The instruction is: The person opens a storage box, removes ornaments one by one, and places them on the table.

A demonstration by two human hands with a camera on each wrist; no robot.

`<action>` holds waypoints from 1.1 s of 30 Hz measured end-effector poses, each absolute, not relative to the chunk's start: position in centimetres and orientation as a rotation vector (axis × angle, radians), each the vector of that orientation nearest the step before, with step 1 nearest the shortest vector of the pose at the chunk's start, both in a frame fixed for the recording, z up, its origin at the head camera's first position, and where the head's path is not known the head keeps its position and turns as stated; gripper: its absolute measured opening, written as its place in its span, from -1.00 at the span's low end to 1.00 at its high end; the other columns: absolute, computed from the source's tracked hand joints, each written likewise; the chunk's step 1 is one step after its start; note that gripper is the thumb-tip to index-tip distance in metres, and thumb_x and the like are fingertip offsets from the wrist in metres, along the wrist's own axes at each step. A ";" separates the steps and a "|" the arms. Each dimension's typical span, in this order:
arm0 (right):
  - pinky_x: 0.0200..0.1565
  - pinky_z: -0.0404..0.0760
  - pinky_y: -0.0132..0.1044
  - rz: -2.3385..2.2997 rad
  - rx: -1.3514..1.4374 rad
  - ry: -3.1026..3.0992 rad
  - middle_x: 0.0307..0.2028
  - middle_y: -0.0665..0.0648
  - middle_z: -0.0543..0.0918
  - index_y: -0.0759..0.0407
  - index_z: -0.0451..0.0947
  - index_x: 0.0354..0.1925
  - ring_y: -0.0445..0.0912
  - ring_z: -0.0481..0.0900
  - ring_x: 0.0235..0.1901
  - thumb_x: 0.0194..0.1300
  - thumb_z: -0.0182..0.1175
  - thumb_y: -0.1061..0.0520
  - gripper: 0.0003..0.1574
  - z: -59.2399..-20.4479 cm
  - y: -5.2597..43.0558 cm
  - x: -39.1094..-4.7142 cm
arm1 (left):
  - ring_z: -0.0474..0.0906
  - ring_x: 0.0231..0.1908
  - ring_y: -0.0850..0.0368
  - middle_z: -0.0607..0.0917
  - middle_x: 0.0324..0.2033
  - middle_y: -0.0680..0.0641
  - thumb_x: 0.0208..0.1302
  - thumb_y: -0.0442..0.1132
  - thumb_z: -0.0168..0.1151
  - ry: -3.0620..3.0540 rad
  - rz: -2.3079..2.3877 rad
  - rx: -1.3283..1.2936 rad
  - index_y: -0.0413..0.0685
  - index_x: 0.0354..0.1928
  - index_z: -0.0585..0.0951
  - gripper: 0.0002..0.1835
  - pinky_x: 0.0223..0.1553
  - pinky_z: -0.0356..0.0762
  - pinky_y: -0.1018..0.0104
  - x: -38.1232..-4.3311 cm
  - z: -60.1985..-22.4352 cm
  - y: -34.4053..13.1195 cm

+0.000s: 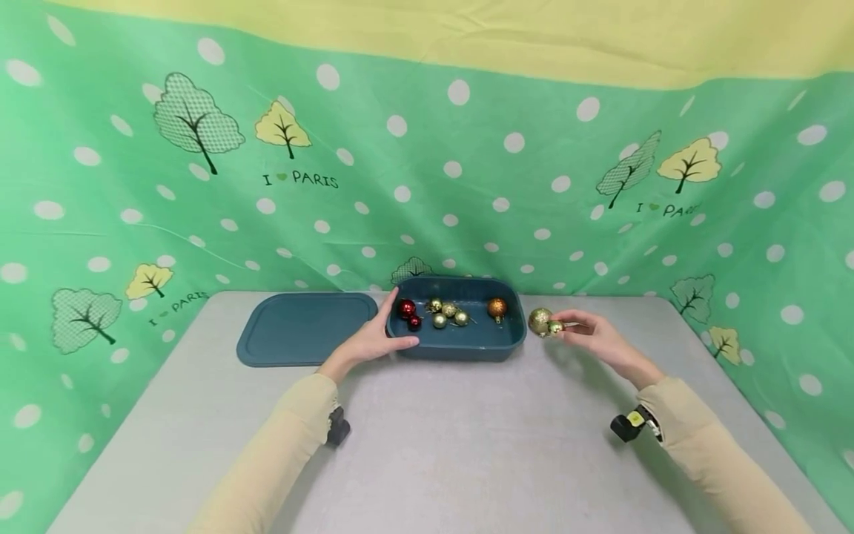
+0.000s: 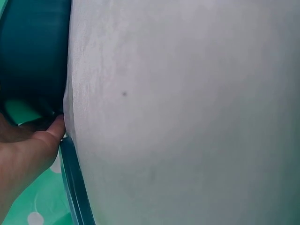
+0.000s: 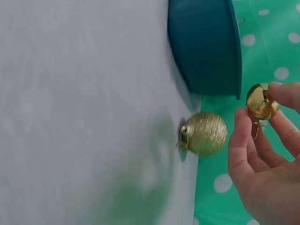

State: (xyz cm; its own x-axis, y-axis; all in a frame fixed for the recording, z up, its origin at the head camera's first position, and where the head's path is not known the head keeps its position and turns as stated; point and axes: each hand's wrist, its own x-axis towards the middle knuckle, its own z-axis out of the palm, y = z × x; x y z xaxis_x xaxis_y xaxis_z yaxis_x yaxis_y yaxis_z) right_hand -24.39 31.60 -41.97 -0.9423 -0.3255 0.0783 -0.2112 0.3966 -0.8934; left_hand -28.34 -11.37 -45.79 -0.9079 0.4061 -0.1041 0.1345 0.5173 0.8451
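Spread around the left end of a dark blue plastic box (image 1: 460, 354), my left hand (image 1: 365, 343) has its straight thumb along the front rim and its fingers up the left side. My right hand (image 1: 594, 340) pinches a small shiny gold Christmas ball (image 3: 259, 102) between thumb and fingertips, just right of the box. Beside it on the table sits a larger glittery gold Christmas ball (image 3: 206, 134), its cap facing down toward the tabletop in the right wrist view. Inside the box are red balls (image 1: 406, 308) at the left, several small gold balls (image 1: 449, 309) mid-box, and an orange ball (image 1: 497, 308).
A flat blue lid (image 1: 303, 326) lies on the grey table (image 1: 454, 445) to the left of the box. Green dotted cloth (image 1: 427, 170) hangs close behind the box and along both sides of the table.
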 end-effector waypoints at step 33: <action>-0.28 0.52 -0.35 -1.355 -0.302 2.685 -0.06 0.42 0.57 0.51 0.44 0.12 0.04 0.53 -0.13 0.25 0.25 0.30 -0.49 -45.9 33.6 -27.8 | 0.24 0.24 -0.44 -0.15 0.48 -0.27 0.16 0.14 0.37 2.479 1.333 0.432 0.32 0.52 -0.36 0.20 0.19 0.25 -0.20 -28.0 -45.5 -11.2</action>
